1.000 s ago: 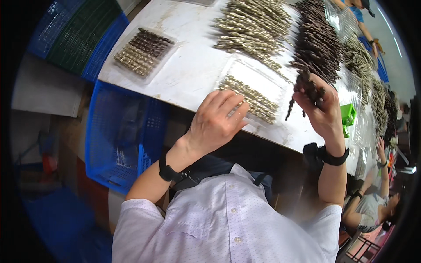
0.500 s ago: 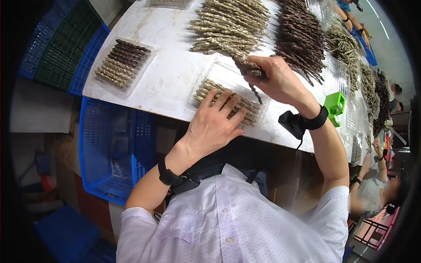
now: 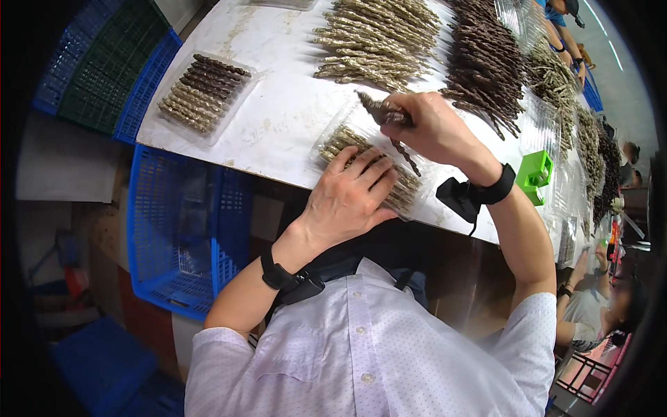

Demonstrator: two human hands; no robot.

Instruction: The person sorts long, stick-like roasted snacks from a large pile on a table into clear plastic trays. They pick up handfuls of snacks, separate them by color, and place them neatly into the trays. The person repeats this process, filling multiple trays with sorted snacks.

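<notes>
My left hand [image 3: 351, 194] rests with its fingers apart on light beige twisted sticks [image 3: 336, 142], which lie side by side in a clear plastic tray [image 3: 321, 139] at the table's near edge. Above the tray's far right part, my right hand [image 3: 439, 131] is closed round a small bunch of dark brown twisted sticks [image 3: 377, 108]. One dark stick points down from that hand toward the tray. My fingers hide part of the tray's contents.
A filled clear tray [image 3: 206, 96] with dark and beige sticks sits at the left. Behind are piles of beige sticks [image 3: 379, 42] and dark sticks [image 3: 483, 66]. A green holder [image 3: 535, 174] stands right. Blue crates [image 3: 170, 229] are below left. Other people work at the right.
The view has shifted slightly. My right hand and its dark sticks have come a little nearer and to the left over the tray. My left hand stays on the beige sticks.
</notes>
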